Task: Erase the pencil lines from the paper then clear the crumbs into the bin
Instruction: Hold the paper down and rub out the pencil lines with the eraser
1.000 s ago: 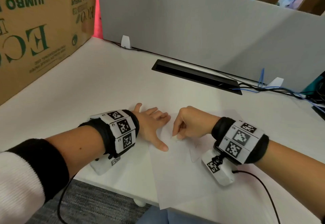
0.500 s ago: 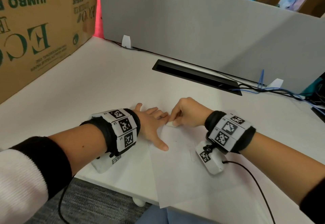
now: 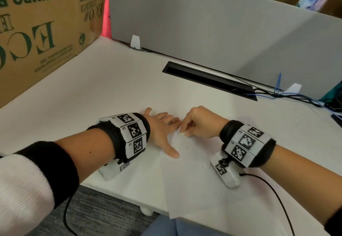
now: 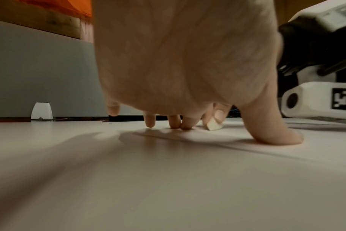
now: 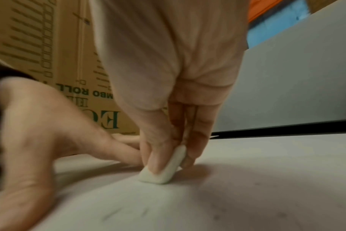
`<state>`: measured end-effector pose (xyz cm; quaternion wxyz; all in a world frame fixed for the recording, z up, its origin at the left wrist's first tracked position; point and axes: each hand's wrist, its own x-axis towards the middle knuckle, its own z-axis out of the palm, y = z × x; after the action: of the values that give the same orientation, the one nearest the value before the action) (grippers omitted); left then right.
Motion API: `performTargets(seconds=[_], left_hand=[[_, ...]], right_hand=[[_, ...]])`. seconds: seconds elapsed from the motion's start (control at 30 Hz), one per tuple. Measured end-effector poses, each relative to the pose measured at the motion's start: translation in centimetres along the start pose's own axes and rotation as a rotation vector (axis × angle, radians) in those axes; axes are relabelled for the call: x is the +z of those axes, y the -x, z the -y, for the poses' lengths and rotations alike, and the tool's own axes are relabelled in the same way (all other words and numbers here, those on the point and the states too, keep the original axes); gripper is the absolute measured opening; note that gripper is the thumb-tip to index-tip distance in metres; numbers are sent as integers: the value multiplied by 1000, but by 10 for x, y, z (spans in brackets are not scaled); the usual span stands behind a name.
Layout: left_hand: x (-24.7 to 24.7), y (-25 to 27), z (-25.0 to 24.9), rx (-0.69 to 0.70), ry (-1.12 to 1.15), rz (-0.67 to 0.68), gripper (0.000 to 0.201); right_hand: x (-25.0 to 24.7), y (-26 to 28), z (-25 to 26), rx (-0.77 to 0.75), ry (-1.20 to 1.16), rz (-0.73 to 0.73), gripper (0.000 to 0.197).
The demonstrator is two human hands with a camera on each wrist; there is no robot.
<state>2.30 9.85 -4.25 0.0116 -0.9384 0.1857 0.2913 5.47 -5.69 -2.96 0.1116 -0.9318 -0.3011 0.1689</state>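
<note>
White desk (image 3: 111, 91) spreads ahead of you, a cardboard box (image 3: 37, 32) beyond your left hand (image 3: 162, 130). Under that hand's flat, spread fingers lies the paper (image 3: 185, 180). Your right hand (image 3: 199, 122) pinches the eraser (image 5: 162, 170) against the sheet, just beside your left fingertips.

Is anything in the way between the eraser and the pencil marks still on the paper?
Nothing visible. The right hand pinches the eraser against the paper; the pencil marks lie uncovered nearby.
</note>
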Motion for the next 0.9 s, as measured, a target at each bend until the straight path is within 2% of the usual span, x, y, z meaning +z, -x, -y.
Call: performTargets(seconds=[0.17, 0.27, 0.33, 0.43, 0.6, 0.8, 0.9], left_hand=[[-2, 2, -2, -6, -31, 13, 105], [-1, 3, -2, 2, -10, -6, 105], [-1, 3, -1, 7, 12, -12, 104], [-2, 3, 0, 8, 0, -10, 106], [-5, 3, -5, 11, -23, 26, 115], [-3, 2, -4, 7, -24, 6, 117], [-2, -1, -3, 18, -7, -8, 117]], right_hand=[[3, 25, 3, -31, 11, 160, 15], [-6, 10, 1, -20, -32, 8, 14], [-7, -2, 2, -13, -13, -36, 15], [-2, 2, 2, -8, 9, 0, 18], [3, 25, 4, -30, -20, 141, 15], [-3, 16, 3, 8, -47, 72, 15], [-7, 11, -2, 31, -44, -25, 16]])
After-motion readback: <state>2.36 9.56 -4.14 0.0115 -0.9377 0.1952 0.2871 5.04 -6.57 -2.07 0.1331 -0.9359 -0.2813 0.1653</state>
